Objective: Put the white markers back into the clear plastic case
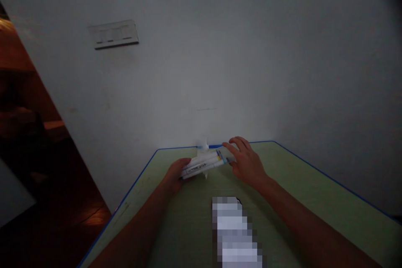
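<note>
A flat white pack (204,163) with dark print and small coloured marks is held above the table, tilted up to the right. My left hand (177,172) grips its left end, thumb on top. At its right end, my right hand (246,159) has the fingers curled over the edge, with the thumb side below. Behind the pack, a whitish translucent item (202,148) stands near the table's back edge; the pack partly hides it, and what it is cannot be made out.
The pale green table (301,184) has a blue rim and meets a grey wall (201,58). A pixelated oblong object (235,230) lies near the front. A switch panel (115,34) is on the wall, upper left. Beyond the wall's left edge is a dark reddish room.
</note>
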Tool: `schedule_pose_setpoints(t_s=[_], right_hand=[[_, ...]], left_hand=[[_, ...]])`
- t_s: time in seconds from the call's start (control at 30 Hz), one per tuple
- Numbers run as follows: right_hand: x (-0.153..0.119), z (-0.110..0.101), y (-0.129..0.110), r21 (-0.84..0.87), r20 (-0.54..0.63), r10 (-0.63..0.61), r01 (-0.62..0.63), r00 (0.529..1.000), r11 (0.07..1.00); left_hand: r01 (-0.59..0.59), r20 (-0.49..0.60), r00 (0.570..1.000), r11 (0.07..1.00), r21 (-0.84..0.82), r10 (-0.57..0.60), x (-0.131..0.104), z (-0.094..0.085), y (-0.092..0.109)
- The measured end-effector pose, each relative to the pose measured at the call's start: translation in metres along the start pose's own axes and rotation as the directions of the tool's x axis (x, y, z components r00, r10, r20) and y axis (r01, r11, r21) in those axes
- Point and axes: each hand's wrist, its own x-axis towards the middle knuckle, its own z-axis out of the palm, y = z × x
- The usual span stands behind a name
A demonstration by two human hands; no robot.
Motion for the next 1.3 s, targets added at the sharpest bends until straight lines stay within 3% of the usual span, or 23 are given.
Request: schedule_pose_setpoints(t_s=[0.4,0.67,0.8,1.0,1.17,1.3], right_hand=[[-0.004,0.008,0.017,-0.013,0.100,0.108,-0.107,0.989,0.994],[-0.008,0.018,0.038,-0.029,0.160,0.239,-0.237,0.958,0.971],[-0.011,0.022,0.046,-0.027,0.193,0.301,-0.301,0.934,0.953],[-0.011,0.024,0.055,-0.019,0.215,0.378,-0.383,0.901,0.924],[-0.009,0.028,0.061,0.044,0.202,0.431,-0.448,0.879,0.893],[-0.007,0.038,0.062,0.265,0.161,0.491,-0.517,0.856,0.814]], left_hand=[[-0.127,-0.166,0.974,0.980,0.156,0.152,0.021,-0.022,-0.005],[-0.157,-0.313,0.908,0.920,0.360,0.278,0.029,-0.033,-0.007],[-0.165,-0.364,0.842,0.833,0.527,0.397,0.031,-0.038,-0.006],[-0.135,-0.318,0.779,0.641,0.756,0.540,0.030,-0.044,-0.006],[-0.058,-0.247,0.808,0.489,0.871,0.536,0.019,-0.038,-0.006],[-0.064,-0.163,0.847,0.400,0.914,0.507,0.015,-0.034,-0.008]])
